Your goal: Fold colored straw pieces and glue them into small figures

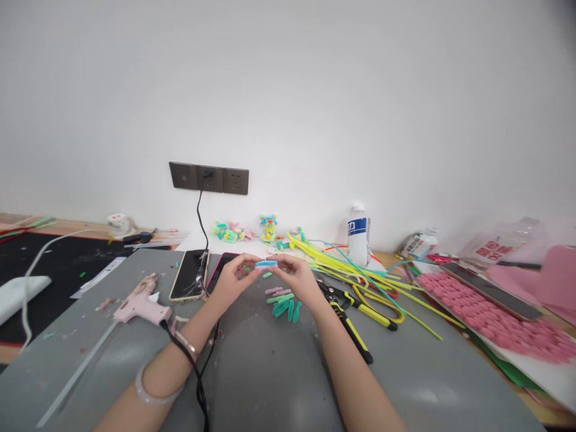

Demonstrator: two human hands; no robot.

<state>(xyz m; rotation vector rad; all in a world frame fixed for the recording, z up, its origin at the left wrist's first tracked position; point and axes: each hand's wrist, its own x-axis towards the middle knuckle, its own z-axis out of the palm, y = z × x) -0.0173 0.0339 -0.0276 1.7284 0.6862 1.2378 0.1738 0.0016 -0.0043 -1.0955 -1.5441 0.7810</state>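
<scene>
A short light-blue pipe cleaner piece (266, 264) is stretched level between the fingertips of both my hands, above the grey mat. Its left end is pinched by my left hand (239, 275). My right hand (296, 276) pinches the other end, with thumb and forefinger closed on it. Just below my right hand lie several short pipe cleaner pieces (286, 306) in teal, green and light purple. Two pliers-like cutters (346, 305) with yellow and black handles rest right of that hand.
A pink glue gun (141, 307) with a long glue stick lies at left, its black cable running under my left forearm. Phones (189, 275) lie behind it. Long yellow pipe cleaners (360, 267), a bottle (359, 237) and small colourful figures (268, 228) are farther back. Pink braided material (499, 318) lies right.
</scene>
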